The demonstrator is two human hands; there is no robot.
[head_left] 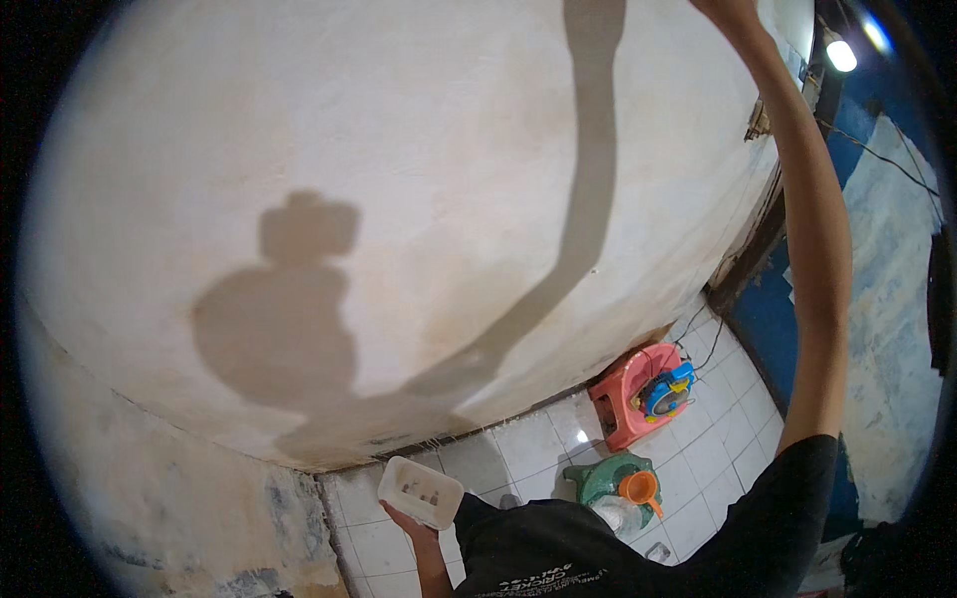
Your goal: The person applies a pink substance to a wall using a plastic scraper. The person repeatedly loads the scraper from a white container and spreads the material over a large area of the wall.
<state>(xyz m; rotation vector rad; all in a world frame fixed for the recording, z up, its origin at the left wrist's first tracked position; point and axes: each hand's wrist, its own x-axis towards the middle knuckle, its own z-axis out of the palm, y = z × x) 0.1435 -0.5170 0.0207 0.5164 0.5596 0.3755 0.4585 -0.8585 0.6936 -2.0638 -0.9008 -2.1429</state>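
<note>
- The left hand (409, 525) has its fingers clamped on the lower-left edge of a white tub (421, 491), low at the person's left side.
- Keeping the tub level seems wise; small dark spots show inside.
- The right hand (725, 9) reaches high by the pale wall (449, 140), cut off by the top edge; whether its fingers are apart or together cannot be told.
- Such a stretch calls for steady footing, clear of the pink stool (616, 404) and green stool (595, 476).
</note>
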